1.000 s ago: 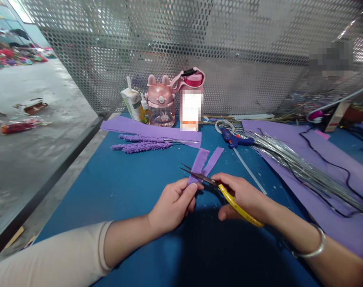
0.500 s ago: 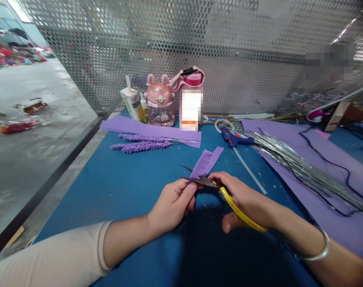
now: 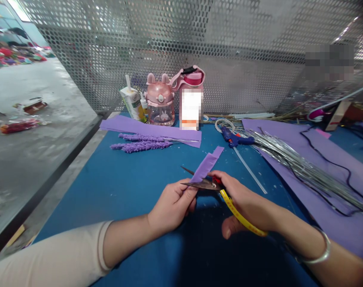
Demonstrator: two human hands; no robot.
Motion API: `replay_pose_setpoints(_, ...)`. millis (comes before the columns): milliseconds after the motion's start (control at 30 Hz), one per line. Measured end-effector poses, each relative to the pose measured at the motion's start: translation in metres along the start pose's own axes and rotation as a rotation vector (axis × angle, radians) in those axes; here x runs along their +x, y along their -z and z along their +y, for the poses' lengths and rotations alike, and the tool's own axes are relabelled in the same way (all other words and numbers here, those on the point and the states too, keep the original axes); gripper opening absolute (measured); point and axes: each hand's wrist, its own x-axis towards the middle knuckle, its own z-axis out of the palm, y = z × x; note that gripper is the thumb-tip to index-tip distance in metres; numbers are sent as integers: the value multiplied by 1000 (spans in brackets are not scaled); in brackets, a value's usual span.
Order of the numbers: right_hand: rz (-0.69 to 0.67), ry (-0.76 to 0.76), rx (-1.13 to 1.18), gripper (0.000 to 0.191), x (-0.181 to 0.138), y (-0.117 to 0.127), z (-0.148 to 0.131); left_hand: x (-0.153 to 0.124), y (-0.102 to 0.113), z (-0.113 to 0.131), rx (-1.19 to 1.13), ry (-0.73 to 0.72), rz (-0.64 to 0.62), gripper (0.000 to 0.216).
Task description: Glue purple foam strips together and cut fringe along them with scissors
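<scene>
Since a moment ago the purple foam strip [image 3: 207, 165] has closed into one band; left hand [image 3: 172, 205] fingers pinch its near end, and right hand [image 3: 244, 199] fingers grip yellow-handled scissors [image 3: 203, 184] against it. It sits mid-scene over a blue worktop [image 3: 124, 191], with a perforated metal screen [image 3: 244, 48] beyond, and the far carton [image 3: 132, 104] has print too small to read.

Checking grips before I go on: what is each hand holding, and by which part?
Left hand pinches the purple strip at its near end; right hand grips the scissors by their yellow handle.
</scene>
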Motion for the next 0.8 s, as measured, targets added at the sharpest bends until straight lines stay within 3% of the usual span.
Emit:
replay_pose_setpoints(200,23,62,-13,109,3,-3,3,-1,0,-1,34,-6,-4,39)
replay_pose_setpoints(467,12,-118,97,104,5,3,-10,0,0,2,39,-15,-5,39)
replay_pose_setpoints(800,-2,-151,154,99,8,5,-14,0,0,-2,31,6,-3,44)
